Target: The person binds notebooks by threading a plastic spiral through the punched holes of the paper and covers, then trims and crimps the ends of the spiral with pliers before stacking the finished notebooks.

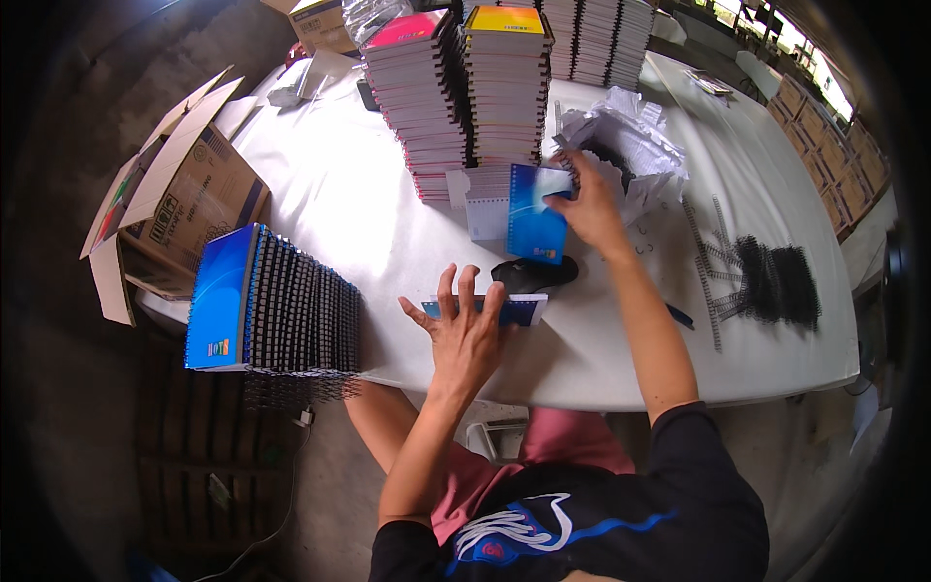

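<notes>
While the left hand (465, 335), fingers spread, presses flat the notebook (504, 308) at the surface's (339, 194) near edge, the right hand (587, 204), pinching the blue cover (535, 218), should lift it squarely.

Spreading across the middle of the frame: a white table (369, 204), its edges bending toward the rim. Lying dim and grey at the left and lower left: a concrete floor (87, 87). Standing open at the left edge: a brown cardboard box (199, 189). Pouring in at the upper right corner: daylight, brightening stacked cartons (824, 136) there.
</notes>
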`<state>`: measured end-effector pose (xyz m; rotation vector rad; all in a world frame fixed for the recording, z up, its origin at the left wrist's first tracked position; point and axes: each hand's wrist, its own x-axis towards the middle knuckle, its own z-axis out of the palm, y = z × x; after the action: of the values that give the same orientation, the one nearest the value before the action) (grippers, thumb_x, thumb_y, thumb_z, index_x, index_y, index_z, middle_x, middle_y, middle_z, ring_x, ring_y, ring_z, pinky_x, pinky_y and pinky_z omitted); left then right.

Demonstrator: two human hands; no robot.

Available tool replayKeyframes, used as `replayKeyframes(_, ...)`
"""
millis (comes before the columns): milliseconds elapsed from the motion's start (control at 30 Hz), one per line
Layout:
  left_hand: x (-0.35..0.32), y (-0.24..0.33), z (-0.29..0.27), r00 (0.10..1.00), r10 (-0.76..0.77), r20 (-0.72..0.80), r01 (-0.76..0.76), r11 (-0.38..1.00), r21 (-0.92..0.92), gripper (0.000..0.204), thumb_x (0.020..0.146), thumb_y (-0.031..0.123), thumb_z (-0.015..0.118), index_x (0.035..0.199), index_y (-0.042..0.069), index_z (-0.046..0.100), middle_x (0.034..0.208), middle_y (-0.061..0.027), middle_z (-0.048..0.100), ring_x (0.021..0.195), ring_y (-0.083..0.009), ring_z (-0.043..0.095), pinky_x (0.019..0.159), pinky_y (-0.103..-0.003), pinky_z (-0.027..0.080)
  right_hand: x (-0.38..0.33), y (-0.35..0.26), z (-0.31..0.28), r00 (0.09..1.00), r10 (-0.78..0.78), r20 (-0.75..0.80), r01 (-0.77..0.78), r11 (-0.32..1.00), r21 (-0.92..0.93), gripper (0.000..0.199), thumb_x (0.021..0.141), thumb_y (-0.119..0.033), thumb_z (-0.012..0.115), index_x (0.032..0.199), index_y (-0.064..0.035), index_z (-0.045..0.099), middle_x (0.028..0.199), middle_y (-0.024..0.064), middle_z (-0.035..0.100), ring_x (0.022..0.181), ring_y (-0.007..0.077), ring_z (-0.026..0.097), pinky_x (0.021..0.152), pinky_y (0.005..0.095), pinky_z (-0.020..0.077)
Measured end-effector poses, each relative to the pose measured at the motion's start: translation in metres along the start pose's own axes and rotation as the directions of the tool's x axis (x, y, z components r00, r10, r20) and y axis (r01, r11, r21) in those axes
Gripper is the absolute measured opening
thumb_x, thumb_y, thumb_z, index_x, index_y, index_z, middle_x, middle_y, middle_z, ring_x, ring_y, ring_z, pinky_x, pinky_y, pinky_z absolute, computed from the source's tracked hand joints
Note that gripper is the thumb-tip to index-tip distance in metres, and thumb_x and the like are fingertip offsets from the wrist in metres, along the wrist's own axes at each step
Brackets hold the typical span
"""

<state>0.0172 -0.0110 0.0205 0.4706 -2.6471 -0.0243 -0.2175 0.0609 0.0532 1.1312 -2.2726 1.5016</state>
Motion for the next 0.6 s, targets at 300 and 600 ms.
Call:
replayKeyframes(300, 0.011, 0.032, 0.027, 0.903, -0.254, -0.348, 0.2, 0.963, -0.182, 0.057, 0.056, 0.059, 0.074, 0.08, 0.01, 0.056, 0.11, -0.007, 0.048, 0.112, -0.0283, 0.04, 0.089, -0.058, 0.023, 0.001, -0.045, -0.052, 0.957, 0.193, 0.216, -0.21, 0.976, 0.059, 0.029, 0.076, -0.014, 0.071, 0.103, -0.0046, 0.066, 0.091, 0.011, 0.067, 0.078, 0.0164, 0.063, 0.07, 0.0297, 0.0489)
replayKeyframes(600, -0.002, 0.02, 0.018, 0.919, -0.232, -0.318, 0.179, 0.966, -0.185, 0.051, 0.056, 0.053, 0.075, 0.081, 0.014, 0.056, 0.104, -0.0038, 0.05, 0.106, -0.0283, 0.04, 0.089, -0.052, 0.024, -0.027, 0.001, -0.034, 0.971, 0.184, 0.153, -0.083, 0.857, -0.509, 0.038, 0.075, -0.031, 0.077, 0.093, 0.0014, 0.07, 0.076, 0.0114, 0.069, 0.07, 0.0213, 0.066, 0.068, 0.0334, 0.0498)
